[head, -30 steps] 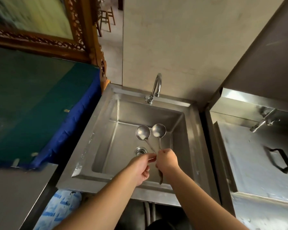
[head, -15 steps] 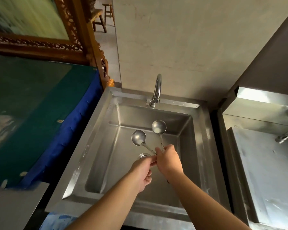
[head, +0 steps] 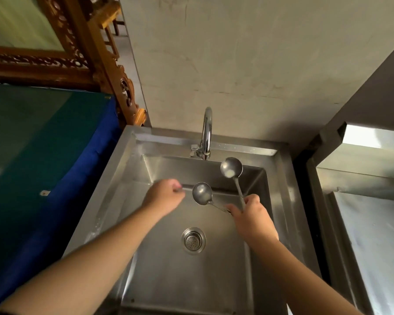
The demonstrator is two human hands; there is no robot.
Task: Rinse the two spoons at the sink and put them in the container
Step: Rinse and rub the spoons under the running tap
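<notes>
Two round-bowled steel spoons are held by their handles over the steel sink (head: 282, 201). One spoon (head: 231, 167) points up toward the faucet (head: 207, 130), and the other spoon (head: 202, 193) leans to the left. My right hand (head: 251, 215) is closed around both handles above the right side of the basin. My left hand (head: 164, 196) hovers over the basin's left back part with its fingers curled and nothing in them, apart from the spoons. No water is visibly running from the faucet.
The drain strainer (head: 193, 240) sits in the basin floor between my arms. A green surface with a blue edge (head: 55, 167) lies to the left. A steel unit (head: 373, 235) stands to the right. A carved wooden frame (head: 96, 53) rises at the back left.
My left hand let go of its spoon and moved left and toward the faucet. My right hand now holds both spoons and has shifted right. The view moved closer over the sink.
</notes>
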